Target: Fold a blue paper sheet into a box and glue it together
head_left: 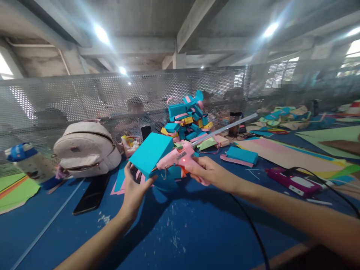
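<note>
My left hand (pixel 135 190) grips a blue paper box (pixel 152 152) from below and the near side, holding it tilted over the table. In my right hand (pixel 206 170) is a pink hot glue gun (pixel 176 156), its small light glowing red. The gun's nozzle meets or almost meets the box's lower edge; I cannot tell if it touches. A long clear glue stick (pixel 225 128) juts from the back of the gun. Behind them rises a heap of blue, pink and yellow folded paper boxes (pixel 187 120).
Leftward stand a white backpack (pixel 87 150) and a bottle (pixel 30 165), with a black phone (pixel 92 195) lying before them. To the right are another blue box (pixel 242 155), coloured sheets (pixel 281 152) and a purple power strip (pixel 294 182). A black cord (pixel 250 221) trails under my right arm.
</note>
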Demonstrator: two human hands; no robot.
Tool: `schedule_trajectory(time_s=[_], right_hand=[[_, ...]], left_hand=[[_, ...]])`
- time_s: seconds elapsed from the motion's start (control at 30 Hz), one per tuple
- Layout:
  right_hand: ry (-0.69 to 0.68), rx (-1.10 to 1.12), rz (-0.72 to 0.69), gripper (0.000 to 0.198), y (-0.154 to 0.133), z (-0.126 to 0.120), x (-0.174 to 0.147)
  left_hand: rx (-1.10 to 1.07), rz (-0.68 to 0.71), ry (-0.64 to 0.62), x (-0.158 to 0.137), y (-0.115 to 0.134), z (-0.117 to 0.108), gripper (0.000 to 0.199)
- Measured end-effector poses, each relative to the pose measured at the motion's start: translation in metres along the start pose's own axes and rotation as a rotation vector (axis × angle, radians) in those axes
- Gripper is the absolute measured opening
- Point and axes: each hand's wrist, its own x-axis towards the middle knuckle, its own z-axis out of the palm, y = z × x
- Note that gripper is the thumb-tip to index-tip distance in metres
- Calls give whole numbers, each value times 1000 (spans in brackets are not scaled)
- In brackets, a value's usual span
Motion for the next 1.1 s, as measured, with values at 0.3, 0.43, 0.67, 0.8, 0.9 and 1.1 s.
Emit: schedule_trajectory(time_s=[0.3, 0.43, 0.67, 0.8, 0.9, 1.1], right_hand=[[-25, -2, 3, 43, -5, 2, -1], [-21, 0, 20, 43, -5, 3, -1], [-21, -2, 29, 45, -5, 2, -1], [-21, -10, 38, 45, -4, 2, -1], [-18, -11, 36, 46, -3, 2, 0], [-1, -12, 49, 45, -3, 3, -1]], left_hand=[[0, 2, -9, -2, 4, 1, 82], [-5, -5, 2, -2, 5, 2, 84], [-17, 3, -18, -2, 2, 1, 83], [-13, -2, -14, -2, 3, 1, 83], [-15, -13, -6, -2, 4, 2, 83], [-25, -18, -15, -2, 4, 1, 82]])
